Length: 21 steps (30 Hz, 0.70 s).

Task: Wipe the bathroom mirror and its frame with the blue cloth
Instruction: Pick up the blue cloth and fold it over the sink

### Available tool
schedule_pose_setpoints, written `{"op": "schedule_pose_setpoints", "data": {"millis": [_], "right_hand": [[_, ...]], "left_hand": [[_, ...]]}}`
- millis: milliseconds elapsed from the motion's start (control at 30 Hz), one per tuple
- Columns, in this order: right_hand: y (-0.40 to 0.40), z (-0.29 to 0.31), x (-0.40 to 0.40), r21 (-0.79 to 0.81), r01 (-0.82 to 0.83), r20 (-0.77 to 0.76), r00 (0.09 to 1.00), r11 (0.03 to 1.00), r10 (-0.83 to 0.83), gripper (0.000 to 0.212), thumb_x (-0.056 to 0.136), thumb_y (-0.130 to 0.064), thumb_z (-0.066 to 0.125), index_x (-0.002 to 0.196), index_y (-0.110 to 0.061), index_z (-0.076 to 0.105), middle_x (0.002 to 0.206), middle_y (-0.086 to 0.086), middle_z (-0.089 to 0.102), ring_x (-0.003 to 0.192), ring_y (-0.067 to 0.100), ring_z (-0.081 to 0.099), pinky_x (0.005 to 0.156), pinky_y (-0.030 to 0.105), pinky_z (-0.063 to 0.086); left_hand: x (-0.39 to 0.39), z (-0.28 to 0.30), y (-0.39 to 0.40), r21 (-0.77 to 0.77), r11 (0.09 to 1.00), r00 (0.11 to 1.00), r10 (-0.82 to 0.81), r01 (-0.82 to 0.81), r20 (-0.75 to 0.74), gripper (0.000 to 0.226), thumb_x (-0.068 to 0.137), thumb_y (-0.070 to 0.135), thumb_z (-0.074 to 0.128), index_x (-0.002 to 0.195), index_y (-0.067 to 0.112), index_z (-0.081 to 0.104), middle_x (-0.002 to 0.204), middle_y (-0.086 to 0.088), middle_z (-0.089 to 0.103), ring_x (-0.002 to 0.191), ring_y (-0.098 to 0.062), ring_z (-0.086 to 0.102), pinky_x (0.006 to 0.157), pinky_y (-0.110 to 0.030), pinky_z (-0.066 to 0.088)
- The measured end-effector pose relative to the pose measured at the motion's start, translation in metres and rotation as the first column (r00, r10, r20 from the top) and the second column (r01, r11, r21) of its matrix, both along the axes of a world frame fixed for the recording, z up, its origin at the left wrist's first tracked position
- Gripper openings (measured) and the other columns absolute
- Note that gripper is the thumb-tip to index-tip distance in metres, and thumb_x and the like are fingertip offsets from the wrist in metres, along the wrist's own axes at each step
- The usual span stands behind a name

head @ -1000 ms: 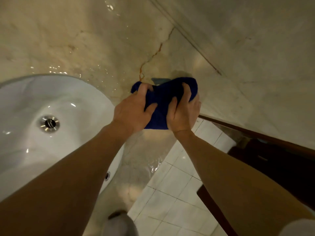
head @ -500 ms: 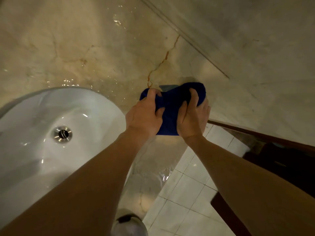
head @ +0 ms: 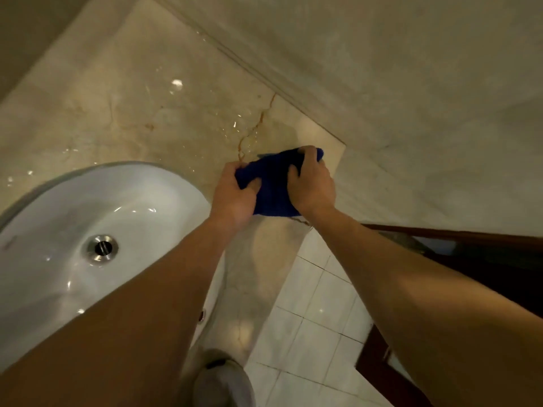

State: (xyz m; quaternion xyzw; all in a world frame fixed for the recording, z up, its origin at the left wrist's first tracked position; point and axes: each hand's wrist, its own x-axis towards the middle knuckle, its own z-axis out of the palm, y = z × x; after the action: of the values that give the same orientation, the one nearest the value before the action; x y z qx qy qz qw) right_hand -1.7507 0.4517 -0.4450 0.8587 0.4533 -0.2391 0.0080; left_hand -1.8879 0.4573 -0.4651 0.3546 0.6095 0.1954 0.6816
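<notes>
Two hands grip blue cloth point(head: 271, 188) over marble counter point(head: 132, 113) right of white sink point(head: 88, 230). Since a second ago: fingers curled tighter, cloth bunched smaller. Likely readying cloth; mirror out of view, wiping not begun. Left hand point(head: 233, 193) pinches cloth's left end, right hand point(head: 311, 183) clutches its right; cloth between them.

a: how much of the blue cloth point(head: 271, 190) showed?
b: only its middle; the left hand point(head: 233, 195) and right hand point(head: 313, 183) covered both ends.
a: and the sink point(head: 73, 218)?
b: cut off by the left edge, its near side hidden under the left forearm point(head: 132, 312).
a: the shoe point(head: 223, 380)?
b: blurred, clipped at the bottom.
</notes>
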Motion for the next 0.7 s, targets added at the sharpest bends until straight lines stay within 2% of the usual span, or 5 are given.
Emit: {"op": "schedule_pose_setpoints", "data": {"millis": [100, 200, 433, 600, 700], "right_hand": [[-0.012, 0.048, -0.017, 0.216, 0.047, -0.22, 0.976, 0.975, 0.002, 0.04, 0.099, -0.02, 0.05, 0.138, -0.02, 0.043, 0.126, 0.005, 0.059, 0.103, 0.017, 0.056, 0.079, 0.023, 0.041], [-0.034, 0.092, -0.037, 0.296, 0.209, -0.444, 0.894, 0.932, -0.06, 0.042, 0.097, -0.018, 0.057, 0.138, -0.021, 0.048, 0.128, -0.007, 0.057, 0.107, 0.003, 0.05, 0.081, 0.004, 0.038], [-0.066, 0.182, -0.073, 0.186, 0.585, -0.749, 0.605, 0.79, -0.271, 0.037, 0.091, -0.02, 0.067, 0.125, -0.03, 0.057, 0.116, -0.017, 0.058, 0.104, 0.0, 0.057, 0.078, 0.014, 0.049], [-0.066, 0.259, -0.087, 0.225, 0.57, -0.84, 0.524, 0.79, -0.138, 0.04, 0.092, -0.014, 0.067, 0.128, -0.027, 0.058, 0.124, -0.008, 0.063, 0.112, 0.011, 0.062, 0.089, 0.03, 0.056], [-0.066, 0.311, -0.09, 0.225, 0.56, -0.872, 0.481, 0.797, -0.091, 0.035, 0.093, -0.013, 0.065, 0.126, -0.025, 0.06, 0.121, -0.006, 0.066, 0.109, 0.012, 0.065, 0.087, 0.031, 0.057]], "left_hand": [[-0.027, 0.044, -0.004, -0.032, 0.982, 0.978, 0.19, -0.188, 0.089, 0.03, 0.093, 0.021, 0.064, 0.121, 0.022, 0.052, 0.111, 0.001, 0.064, 0.094, -0.012, 0.065, 0.075, -0.026, 0.057], [-0.054, 0.087, -0.007, -0.064, 0.974, 0.967, 0.223, -0.216, 0.125, 0.036, 0.091, 0.031, 0.068, 0.122, 0.019, 0.056, 0.109, 0.002, 0.066, 0.089, -0.01, 0.066, 0.057, -0.017, 0.052], [-0.108, 0.187, -0.017, -0.138, 0.986, 0.99, 0.111, -0.098, 0.09, 0.049, 0.095, 0.02, 0.063, 0.14, 0.034, 0.051, 0.117, 0.004, 0.064, 0.096, -0.016, 0.068, 0.067, -0.024, 0.057], [-0.14, 0.257, -0.02, -0.41, 0.911, 0.936, 0.182, -0.045, 0.302, 0.044, 0.094, 0.019, 0.061, 0.135, 0.033, 0.054, 0.113, 0.005, 0.073, 0.1, -0.017, 0.072, 0.08, -0.032, 0.057], [-0.154, 0.303, -0.022, -0.356, 0.929, 0.876, 0.255, -0.104, 0.409, 0.038, 0.094, 0.017, 0.057, 0.13, 0.031, 0.06, 0.116, 0.002, 0.072, 0.102, -0.017, 0.07, 0.08, -0.033, 0.056]]}}
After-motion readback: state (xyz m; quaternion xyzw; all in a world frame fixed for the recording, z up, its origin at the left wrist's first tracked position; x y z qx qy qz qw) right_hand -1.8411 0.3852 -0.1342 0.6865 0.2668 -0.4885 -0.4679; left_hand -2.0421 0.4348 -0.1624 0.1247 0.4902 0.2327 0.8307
